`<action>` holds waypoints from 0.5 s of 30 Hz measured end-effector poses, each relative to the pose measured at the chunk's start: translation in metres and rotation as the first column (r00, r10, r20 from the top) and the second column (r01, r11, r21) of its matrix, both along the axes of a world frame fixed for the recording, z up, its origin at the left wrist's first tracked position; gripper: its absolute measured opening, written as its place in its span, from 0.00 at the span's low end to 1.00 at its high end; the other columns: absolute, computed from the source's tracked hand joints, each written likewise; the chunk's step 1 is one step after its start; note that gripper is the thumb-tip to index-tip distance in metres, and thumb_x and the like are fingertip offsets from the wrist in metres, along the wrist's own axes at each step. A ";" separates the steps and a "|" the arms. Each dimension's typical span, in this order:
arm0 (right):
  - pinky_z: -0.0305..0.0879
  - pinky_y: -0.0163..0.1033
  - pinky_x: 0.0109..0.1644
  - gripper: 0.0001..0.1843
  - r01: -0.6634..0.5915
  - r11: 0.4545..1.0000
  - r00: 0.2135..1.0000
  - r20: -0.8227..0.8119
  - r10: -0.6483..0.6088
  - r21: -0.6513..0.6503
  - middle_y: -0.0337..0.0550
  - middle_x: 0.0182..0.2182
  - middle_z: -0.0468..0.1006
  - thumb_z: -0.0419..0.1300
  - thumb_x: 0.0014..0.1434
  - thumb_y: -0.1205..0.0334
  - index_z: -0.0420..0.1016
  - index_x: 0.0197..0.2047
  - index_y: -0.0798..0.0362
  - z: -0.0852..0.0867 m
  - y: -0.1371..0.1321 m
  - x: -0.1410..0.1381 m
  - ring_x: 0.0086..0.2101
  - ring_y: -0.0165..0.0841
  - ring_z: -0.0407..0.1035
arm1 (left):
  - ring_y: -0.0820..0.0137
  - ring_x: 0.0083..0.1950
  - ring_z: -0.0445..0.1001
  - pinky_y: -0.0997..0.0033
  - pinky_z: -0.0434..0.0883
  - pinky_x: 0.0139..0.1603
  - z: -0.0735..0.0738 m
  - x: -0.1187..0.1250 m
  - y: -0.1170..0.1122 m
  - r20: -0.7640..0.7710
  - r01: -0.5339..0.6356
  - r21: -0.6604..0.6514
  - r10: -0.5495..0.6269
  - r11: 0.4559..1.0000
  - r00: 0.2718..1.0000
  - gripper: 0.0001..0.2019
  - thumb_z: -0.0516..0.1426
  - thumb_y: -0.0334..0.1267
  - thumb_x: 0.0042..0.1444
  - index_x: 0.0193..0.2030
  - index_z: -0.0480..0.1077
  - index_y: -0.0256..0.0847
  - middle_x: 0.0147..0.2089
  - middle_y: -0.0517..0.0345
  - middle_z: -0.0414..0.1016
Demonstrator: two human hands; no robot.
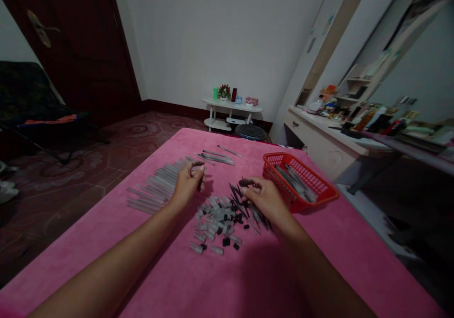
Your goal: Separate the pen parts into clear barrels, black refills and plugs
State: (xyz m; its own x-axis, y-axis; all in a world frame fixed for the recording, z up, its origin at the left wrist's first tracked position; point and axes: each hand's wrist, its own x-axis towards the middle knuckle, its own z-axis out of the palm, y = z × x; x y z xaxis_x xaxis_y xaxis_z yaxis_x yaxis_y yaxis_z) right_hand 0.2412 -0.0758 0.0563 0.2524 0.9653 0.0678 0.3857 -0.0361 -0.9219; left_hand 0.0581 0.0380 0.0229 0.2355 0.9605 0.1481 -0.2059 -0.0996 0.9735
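Note:
My left hand (189,181) rests on a pink-covered table (149,270), fingers curled around a clear plastic tube, right beside a row of several similar clear tubes (156,188). My right hand (264,197) hovers over a heap of thin dark pointed pieces (248,209), fingers pinched on something small and dark at its tips. Between the hands lies a pile of small clear caps and black bits (216,221).
A red plastic basket (301,178) with assembled pieces stands right of my right hand. A few finished tubes (218,157) lie further back. A white low shelf (230,112), a dresser with bottles (340,124) and a dark door (78,48) surround the table.

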 end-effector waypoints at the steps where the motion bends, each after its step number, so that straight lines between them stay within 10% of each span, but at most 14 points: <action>1: 0.67 0.35 0.30 0.16 0.058 0.998 0.998 0.034 -0.059 0.020 0.48 0.33 0.79 0.57 0.51 0.60 0.74 0.41 0.59 0.000 0.005 0.008 0.27 0.32 0.73 | 0.79 0.13 0.60 0.83 0.58 0.13 -0.004 0.000 -0.005 0.011 0.003 -0.018 -0.002 1.000 1.000 0.18 0.59 0.48 0.51 0.44 0.66 0.39 0.17 0.68 0.66; 8: 0.67 0.40 0.47 0.18 0.125 0.991 0.889 0.438 -0.134 0.051 0.49 0.43 0.78 0.58 0.50 0.65 0.74 0.46 0.57 -0.010 0.075 0.030 0.41 0.35 0.72 | 0.80 0.11 0.57 0.83 0.53 0.12 -0.026 0.007 -0.020 -0.031 0.108 -0.020 -0.109 0.994 0.994 0.17 0.57 0.49 0.52 0.43 0.68 0.40 0.15 0.68 0.64; 15: 0.52 0.46 0.59 0.45 0.152 0.986 0.746 0.662 -0.069 -0.069 0.58 0.60 0.62 0.66 0.43 0.49 0.60 0.61 0.58 -0.031 0.159 0.025 0.58 0.46 0.56 | 0.79 0.12 0.58 0.81 0.54 0.14 -0.030 0.008 -0.020 -0.072 0.131 0.015 -0.130 0.991 0.989 0.14 0.55 0.48 0.54 0.41 0.68 0.40 0.15 0.68 0.64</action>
State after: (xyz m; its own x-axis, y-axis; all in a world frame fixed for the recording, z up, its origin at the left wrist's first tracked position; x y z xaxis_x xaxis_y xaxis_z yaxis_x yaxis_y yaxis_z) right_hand 0.2666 0.0832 0.0252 0.2908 0.9447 0.1513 0.8798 -0.2019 -0.4303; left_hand 0.0658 0.0182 -0.0067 0.3692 0.9180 0.1450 -0.1495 -0.0953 0.9842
